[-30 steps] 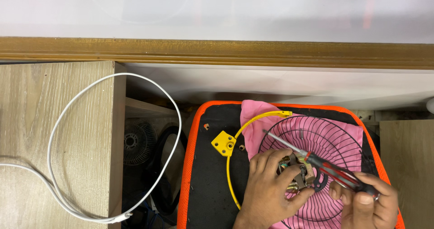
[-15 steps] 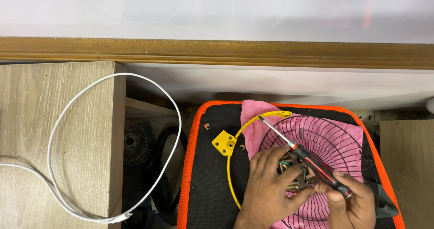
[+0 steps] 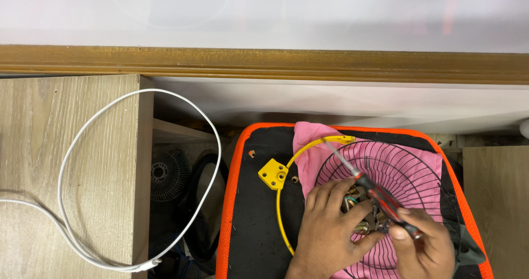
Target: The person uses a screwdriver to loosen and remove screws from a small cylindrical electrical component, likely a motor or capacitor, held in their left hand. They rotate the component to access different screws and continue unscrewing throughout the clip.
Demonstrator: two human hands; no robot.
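Swinging upward since a second ago, the screwdriver stays clamped in the right hand; the left hand grips the motor on the wire fan guard, suggesting repositioning.

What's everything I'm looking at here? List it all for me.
Screwdriver: one, red and black handle with a metal shaft, held over the fan guard.
Fan guard: one, black wire, lying on the pink cloth.
Motor part: one, metal, at the guard's middle, partly hidden by the hands.
Pink cloth: one, under the guard.
Yellow ring: one, with a square bracket, on the mat.
Mat: one, black with an orange edge.
White cable: one, looped on the wooden top at left.
Small fan: one, dark, in the gap below.
Left hand: on the motor part.
Right hand: gripping the screwdriver.
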